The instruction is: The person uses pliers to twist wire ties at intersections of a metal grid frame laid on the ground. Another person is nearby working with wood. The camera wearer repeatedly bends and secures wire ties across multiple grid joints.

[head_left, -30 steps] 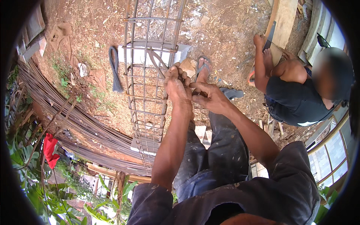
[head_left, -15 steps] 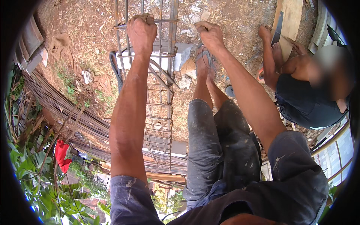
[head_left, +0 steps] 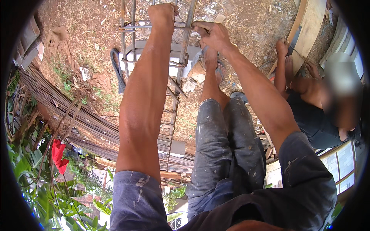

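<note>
A long cage of steel rebar [head_left: 186,34] stretches toward me, its lengthwise bars crossed by square stirrups [head_left: 135,27]. My left hand [head_left: 162,15] is closed in a fist at the cage's far part, gripping a bar that it mostly hides. At the cage's right side is my right hand [head_left: 216,36]. Its thumb and forefinger are pinched close to the corner where a stirrup meets the right bar; whatever lies between them is too small to make out. Two loose-ended bars [head_left: 175,86] stick out slantwise below.
A pale block [head_left: 133,56] lies under the cage, beside a dark looped strap [head_left: 117,69]. At right, a crouching co-worker [head_left: 308,115] holds a handsaw [head_left: 295,36] at a wooden plank [head_left: 313,30]. Bundled long rods [head_left: 73,111] curve along the left, near plants and a red cloth [head_left: 58,156].
My left hand has shifted farther away and to the right along the cage. My right hand has come up against the cage's right bar. The cage looks tilted slightly, and the co-worker's saw has moved.
</note>
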Available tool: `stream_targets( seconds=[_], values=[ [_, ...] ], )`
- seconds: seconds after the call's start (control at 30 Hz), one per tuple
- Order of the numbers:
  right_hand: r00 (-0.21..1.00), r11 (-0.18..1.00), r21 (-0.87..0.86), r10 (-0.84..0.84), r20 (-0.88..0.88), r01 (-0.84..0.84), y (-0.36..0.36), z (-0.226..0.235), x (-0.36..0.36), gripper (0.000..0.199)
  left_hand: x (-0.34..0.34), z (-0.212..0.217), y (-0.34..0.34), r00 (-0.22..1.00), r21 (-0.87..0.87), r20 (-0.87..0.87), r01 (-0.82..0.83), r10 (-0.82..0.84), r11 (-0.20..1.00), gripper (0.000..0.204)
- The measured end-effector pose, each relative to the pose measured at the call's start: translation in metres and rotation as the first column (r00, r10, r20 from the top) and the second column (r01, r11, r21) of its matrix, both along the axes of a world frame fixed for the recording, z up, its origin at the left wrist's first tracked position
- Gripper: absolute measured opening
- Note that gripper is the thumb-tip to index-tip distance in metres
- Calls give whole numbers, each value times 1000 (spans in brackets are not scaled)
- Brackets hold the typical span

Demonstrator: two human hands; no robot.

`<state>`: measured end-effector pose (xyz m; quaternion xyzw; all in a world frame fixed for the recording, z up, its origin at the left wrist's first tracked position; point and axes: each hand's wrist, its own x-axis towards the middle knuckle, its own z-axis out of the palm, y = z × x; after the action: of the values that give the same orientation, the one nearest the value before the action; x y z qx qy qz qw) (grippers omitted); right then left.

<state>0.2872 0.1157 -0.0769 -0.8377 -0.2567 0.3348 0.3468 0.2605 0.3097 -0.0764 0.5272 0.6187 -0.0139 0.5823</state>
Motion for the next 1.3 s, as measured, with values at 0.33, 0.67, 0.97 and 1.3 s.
stream_targets(
  seconds=[0.33,0.67,0.97,1.3],
  values=[
    [952,999,-27,-47,-303,41,12,21,12,27,-30,80,-76,975,509,81,137,-206,850,19],
    [803,993,108,31,-596,42,-6,8,21,32,-84,63,-129,747,704,-17,481,-665,523,20],
    [940,975,137,209,-271,-178,-6,-10,25,36,-106,41,-109,819,651,138,349,-557,674,21],
    [987,987,120,89,132,-105,-2,-12,-2,23,-94,-17,-31,882,-439,288,467,-372,767,41]
  ],
)
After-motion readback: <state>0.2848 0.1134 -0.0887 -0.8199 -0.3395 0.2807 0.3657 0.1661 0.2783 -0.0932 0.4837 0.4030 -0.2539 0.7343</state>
